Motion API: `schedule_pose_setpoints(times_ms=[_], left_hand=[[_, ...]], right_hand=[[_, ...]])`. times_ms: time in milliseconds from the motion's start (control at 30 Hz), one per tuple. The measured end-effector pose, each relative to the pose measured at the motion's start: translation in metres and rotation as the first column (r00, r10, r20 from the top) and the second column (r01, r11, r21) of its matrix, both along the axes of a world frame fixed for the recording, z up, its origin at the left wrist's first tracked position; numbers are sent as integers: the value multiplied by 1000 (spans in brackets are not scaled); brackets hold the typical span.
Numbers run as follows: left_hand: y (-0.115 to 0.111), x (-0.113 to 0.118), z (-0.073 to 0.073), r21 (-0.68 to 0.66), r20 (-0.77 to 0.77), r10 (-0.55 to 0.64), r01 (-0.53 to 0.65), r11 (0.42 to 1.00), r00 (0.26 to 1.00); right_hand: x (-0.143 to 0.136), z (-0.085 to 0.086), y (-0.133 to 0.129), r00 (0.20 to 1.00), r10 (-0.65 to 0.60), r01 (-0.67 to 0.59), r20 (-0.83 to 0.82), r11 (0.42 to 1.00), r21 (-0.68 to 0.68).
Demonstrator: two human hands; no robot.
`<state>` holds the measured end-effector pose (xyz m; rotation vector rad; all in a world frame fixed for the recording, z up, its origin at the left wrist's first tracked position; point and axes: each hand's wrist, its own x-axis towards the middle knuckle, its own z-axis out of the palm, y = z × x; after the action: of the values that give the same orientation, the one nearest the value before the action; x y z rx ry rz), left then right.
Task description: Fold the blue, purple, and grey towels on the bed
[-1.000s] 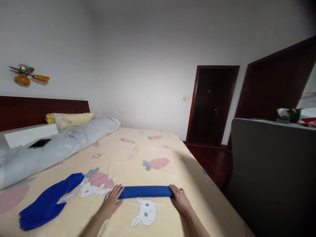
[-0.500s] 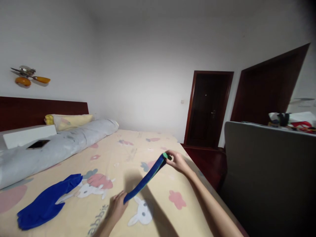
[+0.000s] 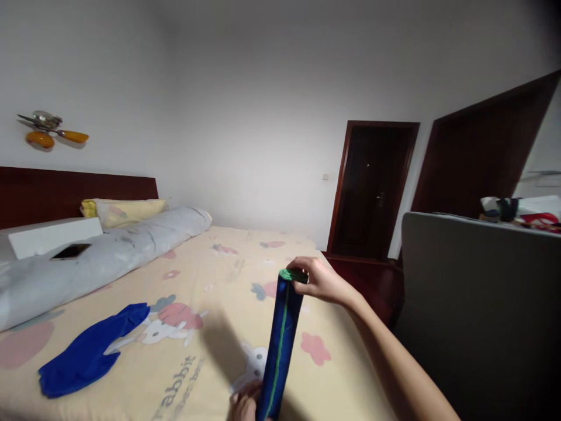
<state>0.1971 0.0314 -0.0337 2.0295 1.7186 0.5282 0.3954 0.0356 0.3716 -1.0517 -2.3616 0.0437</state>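
A rolled-up blue mat [image 3: 281, 342] with green edges stands nearly upright before me, leaning slightly, its spiral end facing up. My right hand [image 3: 319, 282] pinches that top end between thumb and fingers. Low in the view, my left hand [image 3: 246, 402] is wrapped against the lower end of the roll; part of this hand is cut off by the frame. To the left, a flat blue cloth piece [image 3: 85, 356], perhaps a bag, lies crumpled on the bed sheet [image 3: 236, 257].
A long grey bolster [image 3: 144, 237] lies along the headboard side, with a phone [image 3: 71, 252] on it. Behind are a white box [image 3: 56, 237] and a yellow pillow [image 3: 131, 211]. A large grey panel [image 3: 473, 316] stands right of the bed. A dark door [image 3: 362, 193] is beyond.
The rolled mat has swung from a slanting position to nearly upright. My left hand has moved right and down with its lower end, while my right hand keeps hold of the top.
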Motion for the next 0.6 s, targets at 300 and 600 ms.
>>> schedule_pose_setpoints(times_ms=[300, 600], left_hand=[[-12, 14, 27, -33, -94, 108, -112, 993, 990], [-16, 11, 30, -16, -136, 89, -92, 996, 987]], right_hand=[[63, 29, 62, 949, -267, 259, 166, 963, 71], [152, -6, 85, 842, -539, 490, 31, 787, 375]])
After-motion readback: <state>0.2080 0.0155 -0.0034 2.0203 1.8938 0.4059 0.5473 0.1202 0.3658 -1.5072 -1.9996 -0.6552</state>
